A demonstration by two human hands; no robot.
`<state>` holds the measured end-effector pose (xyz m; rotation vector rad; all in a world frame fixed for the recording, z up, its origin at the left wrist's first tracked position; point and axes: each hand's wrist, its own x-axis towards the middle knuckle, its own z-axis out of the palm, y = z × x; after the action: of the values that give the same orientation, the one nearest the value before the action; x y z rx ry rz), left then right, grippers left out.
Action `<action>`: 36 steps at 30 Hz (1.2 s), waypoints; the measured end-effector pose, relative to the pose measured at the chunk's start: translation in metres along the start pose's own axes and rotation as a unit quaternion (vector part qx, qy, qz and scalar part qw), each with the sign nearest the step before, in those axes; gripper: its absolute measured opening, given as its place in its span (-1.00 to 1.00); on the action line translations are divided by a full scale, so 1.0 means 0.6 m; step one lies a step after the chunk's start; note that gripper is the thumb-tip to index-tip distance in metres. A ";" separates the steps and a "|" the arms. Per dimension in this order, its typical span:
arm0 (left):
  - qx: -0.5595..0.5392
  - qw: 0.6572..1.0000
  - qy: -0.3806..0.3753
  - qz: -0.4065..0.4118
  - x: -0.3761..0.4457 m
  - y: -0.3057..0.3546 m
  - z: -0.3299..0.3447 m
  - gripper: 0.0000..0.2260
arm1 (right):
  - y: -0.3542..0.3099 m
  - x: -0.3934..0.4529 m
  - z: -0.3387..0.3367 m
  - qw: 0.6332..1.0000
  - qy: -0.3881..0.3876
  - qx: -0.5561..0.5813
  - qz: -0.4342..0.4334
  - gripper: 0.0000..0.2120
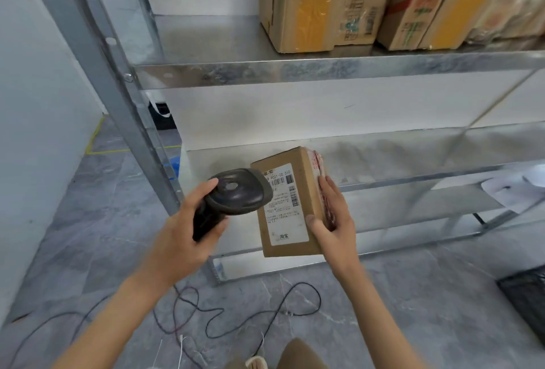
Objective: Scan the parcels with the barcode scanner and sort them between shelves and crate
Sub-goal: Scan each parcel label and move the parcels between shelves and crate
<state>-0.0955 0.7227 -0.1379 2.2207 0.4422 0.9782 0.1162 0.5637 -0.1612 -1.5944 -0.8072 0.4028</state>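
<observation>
Scanner (240,194) gripped by left hand (188,230) at frame centre, right hand (333,218) fingers clamped on cardboard parcel (287,206); that close, it could overshoot the barcode label (284,191) and misread.

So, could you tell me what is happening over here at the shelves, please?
A person is scanning a parcel. The left hand grips a black barcode scanner, its head aimed at the white label on a small cardboard parcel, which the right hand holds in front of the metal shelving. Several more boxes stand on the upper shelf. A dark crate shows at the right edge, on the floor.
</observation>
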 end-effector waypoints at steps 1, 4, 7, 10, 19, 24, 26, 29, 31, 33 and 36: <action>-0.049 0.998 0.018 -0.028 -0.006 0.003 0.023 -0.37 | 0.007 -0.005 -0.009 1.000 0.022 0.002 0.008 -0.35; -0.144 0.983 0.055 -0.101 -0.019 0.026 0.089 -0.43 | 0.025 -0.018 -0.046 0.996 0.083 0.022 0.029 -0.36; -0.187 0.969 0.058 -0.153 -0.013 0.049 0.146 -0.45 | 0.043 -0.028 -0.094 0.989 0.137 0.032 0.040 -0.37; -0.202 0.967 0.032 -0.149 0.021 0.073 0.201 -0.46 | 0.066 -0.036 -0.152 0.980 0.190 0.043 0.047 -0.35; -0.236 0.965 -0.090 -0.062 0.162 0.237 0.455 -0.46 | 0.075 -0.054 -0.458 0.932 0.359 0.006 0.046 -0.26; -0.270 0.950 -0.158 -0.007 0.219 0.354 0.630 -0.42 | 0.066 -0.098 -0.630 0.893 0.448 -0.007 0.032 -0.24; -0.286 0.941 -0.182 0.013 0.239 0.399 0.694 -0.42 | 0.070 -0.118 -0.689 0.874 0.485 -0.004 0.030 -0.27; -0.313 0.925 -0.213 0.033 0.268 0.462 0.781 -0.41 | 0.073 -0.139 -0.770 0.844 0.535 0.002 0.036 -0.30; -0.326 0.915 -0.232 0.049 0.287 0.503 0.835 -0.39 | 0.072 -0.141 -0.818 0.824 0.565 -0.006 0.038 -0.29; -0.338 0.905 -0.247 0.070 0.305 0.543 0.890 -0.37 | 0.075 -0.133 -0.864 0.807 0.590 -0.009 0.038 -0.31; -0.368 0.889 -0.257 0.093 0.336 0.598 0.964 -0.41 | 0.085 -0.107 -0.923 0.792 0.610 -0.003 0.028 -0.32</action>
<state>0.4849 0.3187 -0.0748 1.7159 -0.3478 0.4774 0.4545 0.1201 -0.1128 -1.4879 0.2547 -0.5971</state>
